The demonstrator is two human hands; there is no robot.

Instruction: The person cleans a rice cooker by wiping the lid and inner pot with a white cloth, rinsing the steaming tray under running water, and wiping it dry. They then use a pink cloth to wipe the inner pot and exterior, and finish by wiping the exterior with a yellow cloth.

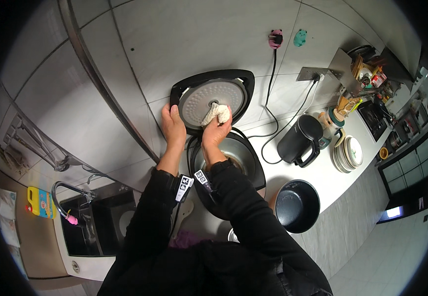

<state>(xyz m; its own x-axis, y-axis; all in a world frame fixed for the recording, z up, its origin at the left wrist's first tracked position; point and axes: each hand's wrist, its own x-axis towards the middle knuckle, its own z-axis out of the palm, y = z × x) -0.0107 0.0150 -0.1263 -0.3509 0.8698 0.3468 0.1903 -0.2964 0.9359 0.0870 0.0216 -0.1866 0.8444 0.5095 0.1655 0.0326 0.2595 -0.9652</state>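
A rice cooker with its lid raised stands before me; the lid's grey inner plate (195,107) faces me inside a black rim. My left hand (173,124) rests against the lower left edge of the lid, with the thumb on the rim. In my right hand (215,129) is a bunched cream-coloured cloth (219,113), pressed on the inner plate just below its central vent. Beneath my right wrist lies the open cooker body (252,168), its metal inside partly hidden by my forearm. The dark inner pot (297,206) stands apart, to the right of the cooker.
Right of the cooker stand a black electric kettle (300,140), a glass jug (328,127) and stacked plates (348,155). Black cords (273,111) run from the wall to the counter. At the left are a sink (112,207), a curved faucet (60,185) and a yellow bottle (41,201).
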